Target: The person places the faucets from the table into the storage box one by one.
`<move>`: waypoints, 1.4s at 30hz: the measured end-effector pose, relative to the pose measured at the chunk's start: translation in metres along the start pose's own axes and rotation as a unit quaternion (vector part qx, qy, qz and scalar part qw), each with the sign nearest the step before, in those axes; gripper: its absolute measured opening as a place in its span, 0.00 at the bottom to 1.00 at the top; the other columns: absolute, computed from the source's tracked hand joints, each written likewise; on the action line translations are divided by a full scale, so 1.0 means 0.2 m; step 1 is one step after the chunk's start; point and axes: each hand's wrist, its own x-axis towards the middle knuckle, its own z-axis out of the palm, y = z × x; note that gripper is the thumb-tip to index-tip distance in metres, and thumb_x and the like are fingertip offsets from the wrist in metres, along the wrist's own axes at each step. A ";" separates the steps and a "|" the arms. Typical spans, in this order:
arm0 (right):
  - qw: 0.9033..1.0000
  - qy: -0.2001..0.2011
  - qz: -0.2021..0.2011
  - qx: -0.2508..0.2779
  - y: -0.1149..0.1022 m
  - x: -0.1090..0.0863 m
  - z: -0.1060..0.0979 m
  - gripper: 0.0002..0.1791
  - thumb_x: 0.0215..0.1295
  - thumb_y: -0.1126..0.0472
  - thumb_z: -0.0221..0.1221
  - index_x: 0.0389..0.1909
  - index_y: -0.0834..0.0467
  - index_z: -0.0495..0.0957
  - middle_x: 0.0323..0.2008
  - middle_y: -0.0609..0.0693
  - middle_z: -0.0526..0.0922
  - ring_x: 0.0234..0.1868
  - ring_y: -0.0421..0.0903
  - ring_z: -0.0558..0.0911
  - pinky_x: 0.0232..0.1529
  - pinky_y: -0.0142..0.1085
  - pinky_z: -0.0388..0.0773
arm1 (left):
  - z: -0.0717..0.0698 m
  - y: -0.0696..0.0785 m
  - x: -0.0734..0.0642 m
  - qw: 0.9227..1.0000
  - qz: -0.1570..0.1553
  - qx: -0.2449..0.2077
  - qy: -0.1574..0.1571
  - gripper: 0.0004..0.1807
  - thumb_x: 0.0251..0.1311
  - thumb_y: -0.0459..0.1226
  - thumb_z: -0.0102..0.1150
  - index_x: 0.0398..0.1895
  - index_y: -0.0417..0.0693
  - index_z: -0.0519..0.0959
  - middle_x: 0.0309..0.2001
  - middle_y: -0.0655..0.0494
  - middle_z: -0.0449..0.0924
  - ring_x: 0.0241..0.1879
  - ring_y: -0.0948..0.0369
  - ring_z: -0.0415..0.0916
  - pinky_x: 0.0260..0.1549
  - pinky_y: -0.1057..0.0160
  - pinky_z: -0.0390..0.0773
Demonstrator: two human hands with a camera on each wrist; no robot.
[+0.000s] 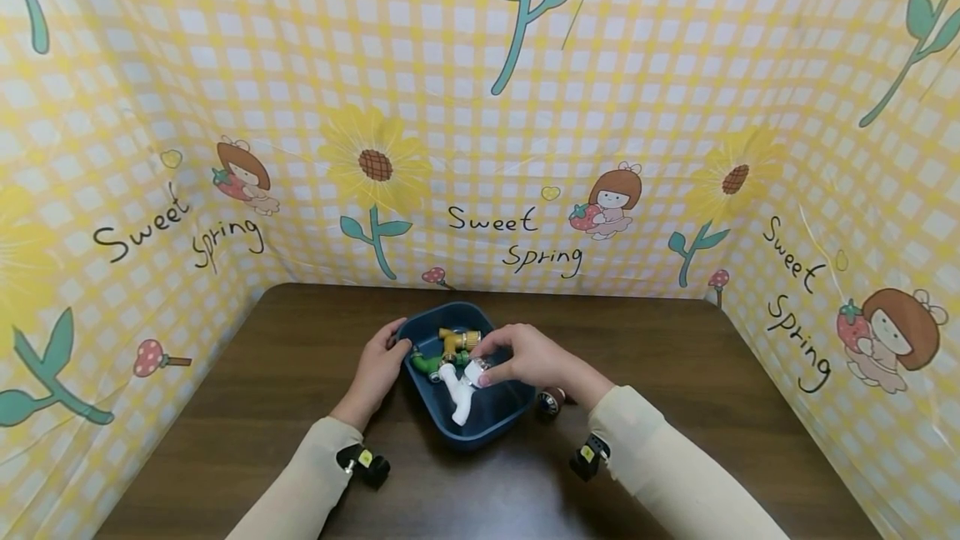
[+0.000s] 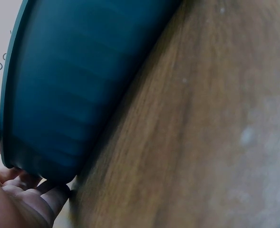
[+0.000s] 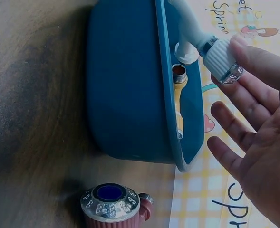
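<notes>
A dark blue basin stands on the table in the head view. My left hand grips its left side, with the thumb at the rim and the fingers against the outer wall in the left wrist view. Over the basin, my right hand pinches a white plastic tap by its ribbed knob, between thumb and forefinger; the other fingers are spread. Inside the basin lie a yellow tap and a green tap, the green one partly hidden behind the white tap.
A reddish-brown tap with a silver, dark-centred top lies on the table just right of the basin, near the right wrist. The brown wooden table backs onto a yellow checked cloth, which also hangs along both sides.
</notes>
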 end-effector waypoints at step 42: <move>0.995 -0.079 -0.007 -0.060 -0.02 0.12 0.06 0.15 0.60 0.48 0.73 0.48 0.41 0.86 0.47 0.33 0.84 0.57 0.44 0.80 0.61 0.45 0.74 | 0.00 0.00 0.00 1.000 -0.001 0.004 -0.002 0.27 0.75 0.39 0.50 0.75 0.47 0.67 0.71 0.42 0.71 0.66 0.50 0.70 0.66 0.48 0.68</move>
